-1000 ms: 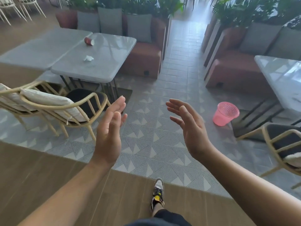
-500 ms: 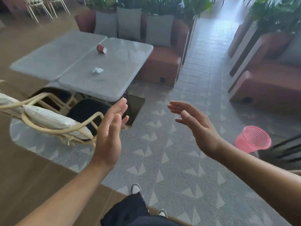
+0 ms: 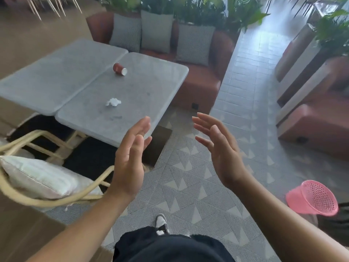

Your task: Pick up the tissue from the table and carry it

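Observation:
My left hand [image 3: 130, 157] and my right hand [image 3: 219, 148] are raised in front of me, palms facing each other, fingers straight and relaxed, holding nothing. Just beyond the left hand's fingertips is the near corner of a grey marble table [image 3: 143, 87]. On that table lie a tipped-over red paper cup [image 3: 119, 68] and a crumpled white tissue [image 3: 113, 102]. Both are well out of reach of either hand.
A second grey table [image 3: 56, 76] adjoins the first on the left. A rattan chair [image 3: 56, 199] with a white cushion stands at lower left. A pink mesh bin [image 3: 314, 198] sits on the floor at right. Red sofas [image 3: 200, 86] with grey cushions and plants line the back.
The view has moved closer to the table, which now reaches my left fingertips. The pink bin has slid to the lower right. Both hands stay raised and empty.

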`<state>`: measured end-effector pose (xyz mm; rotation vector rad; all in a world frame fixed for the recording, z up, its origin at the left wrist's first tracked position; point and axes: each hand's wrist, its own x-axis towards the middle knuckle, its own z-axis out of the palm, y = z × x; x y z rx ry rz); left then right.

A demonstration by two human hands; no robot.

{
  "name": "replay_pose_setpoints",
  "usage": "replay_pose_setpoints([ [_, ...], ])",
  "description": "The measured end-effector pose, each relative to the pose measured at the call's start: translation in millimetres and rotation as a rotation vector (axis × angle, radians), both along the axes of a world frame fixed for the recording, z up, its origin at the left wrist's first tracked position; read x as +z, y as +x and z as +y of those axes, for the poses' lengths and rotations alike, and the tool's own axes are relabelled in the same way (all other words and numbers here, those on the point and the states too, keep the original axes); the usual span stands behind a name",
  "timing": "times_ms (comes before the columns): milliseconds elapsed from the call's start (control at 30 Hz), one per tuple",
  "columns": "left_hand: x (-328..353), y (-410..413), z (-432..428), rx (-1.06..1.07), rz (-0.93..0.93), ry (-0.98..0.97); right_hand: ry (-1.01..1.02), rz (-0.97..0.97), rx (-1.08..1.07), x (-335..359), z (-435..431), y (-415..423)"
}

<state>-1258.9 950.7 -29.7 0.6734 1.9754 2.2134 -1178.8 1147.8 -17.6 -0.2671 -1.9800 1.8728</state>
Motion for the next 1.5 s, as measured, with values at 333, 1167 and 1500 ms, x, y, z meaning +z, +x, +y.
replay_pose_setpoints([
  [333,-9,-133,23,0.100,-0.048,-0.042,-0.103,0.013,0.033,-7,32,-152],
  [1167,-61,-381,117,0.721,-0.244,-0.082,-0.100,-0.127,0.600,-50,107,-524],
  [1500,-123,-465,55,0.803,-0.408,-0.160,-0.053,-0.319,0.627,-112,31,-614],
])
